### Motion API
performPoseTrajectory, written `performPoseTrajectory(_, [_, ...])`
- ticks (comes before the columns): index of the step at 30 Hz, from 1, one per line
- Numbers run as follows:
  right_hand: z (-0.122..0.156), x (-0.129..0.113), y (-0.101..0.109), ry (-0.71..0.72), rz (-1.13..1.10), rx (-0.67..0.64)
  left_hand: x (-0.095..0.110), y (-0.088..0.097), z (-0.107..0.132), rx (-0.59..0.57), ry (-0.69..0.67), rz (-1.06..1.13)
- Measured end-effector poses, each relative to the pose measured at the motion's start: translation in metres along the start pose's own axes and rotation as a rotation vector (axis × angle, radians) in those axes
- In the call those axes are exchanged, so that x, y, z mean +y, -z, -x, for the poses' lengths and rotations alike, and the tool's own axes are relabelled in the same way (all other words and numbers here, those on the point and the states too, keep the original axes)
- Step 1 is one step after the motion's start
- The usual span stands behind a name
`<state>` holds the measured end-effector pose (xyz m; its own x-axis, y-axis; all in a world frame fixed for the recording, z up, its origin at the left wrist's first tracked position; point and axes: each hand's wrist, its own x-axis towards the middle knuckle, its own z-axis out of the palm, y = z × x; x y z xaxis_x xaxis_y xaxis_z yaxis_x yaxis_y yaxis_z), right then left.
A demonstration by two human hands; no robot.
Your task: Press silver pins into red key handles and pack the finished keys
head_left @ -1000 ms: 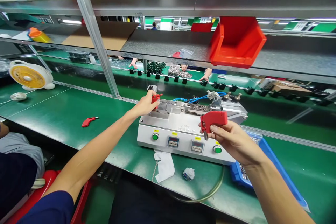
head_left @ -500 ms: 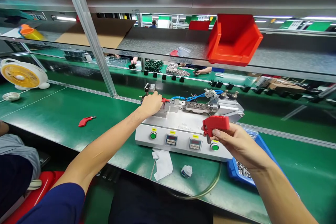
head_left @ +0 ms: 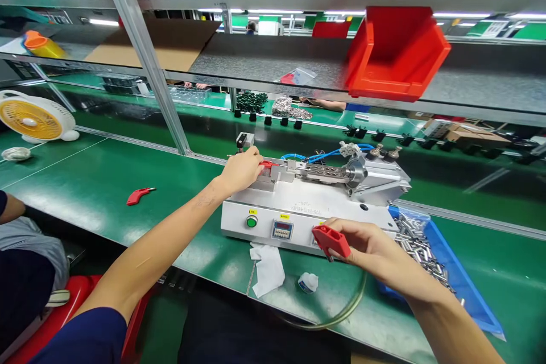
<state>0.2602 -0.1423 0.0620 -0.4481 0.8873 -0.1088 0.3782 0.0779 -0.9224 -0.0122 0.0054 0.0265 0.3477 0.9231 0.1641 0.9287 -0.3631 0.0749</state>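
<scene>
A silver bench press machine [head_left: 294, 199] stands in front of me, with a metal shaft and chuck along its top. My left hand [head_left: 242, 172] is closed at the fixture on its left end. Its fingers are on a red plastic part [head_left: 268, 165] seated there; the hand partly hides this part. Before the machine's front panel my right hand [head_left: 367, 244] pinches a red plastic handle [head_left: 331, 240], tilted so its hollow end faces up, with a metal pin beneath. Another red handle [head_left: 139, 195] with a metal pin lies on the green bench to the left.
A blue tray [head_left: 464, 284] of metal pins [head_left: 422, 244] sits right of the machine. White cloth [head_left: 268, 273], a small white container [head_left: 307, 282] and a hose [head_left: 341, 315] lie in front. A red bin [head_left: 396, 77] is on the shelf. A fan [head_left: 32, 116] and a seated person are left.
My right hand has moved down and slightly left, turning the red handle so its hollow end shows. My left hand stays at the fixture. The view has shifted, showing more of the blue tray.
</scene>
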Motion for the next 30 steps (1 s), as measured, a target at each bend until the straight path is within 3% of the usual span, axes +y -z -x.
performPoseTrajectory(11, [-0.006,0.001,-0.017,0.111,0.09,-0.056,-0.006,0.007,-0.009,0.032,-0.093,0.023])
performPoseTrajectory(15, [0.01,0.014,-0.027,0.246,0.335,0.027,-0.007,0.003,0.002,0.068,-0.119,0.051])
performPoseTrajectory(17, [0.023,0.029,-0.03,0.376,0.575,0.135,-0.008,-0.003,0.02,0.154,-0.182,0.094])
performPoseTrajectory(20, [0.049,0.063,-0.023,0.482,1.01,0.324,-0.012,-0.025,0.066,0.494,-0.387,0.224])
performPoseTrajectory(22, [0.067,0.088,-0.015,0.429,1.215,0.396,-0.016,-0.047,0.099,0.617,-0.494,0.241])
performPoseTrajectory(26, [0.085,0.128,-0.005,0.281,1.373,0.368,-0.02,-0.091,0.142,0.534,-0.56,0.042])
performPoseTrajectory(30, [0.083,0.146,-0.007,0.297,1.411,0.349,-0.022,-0.11,0.147,0.496,-0.558,-0.026])
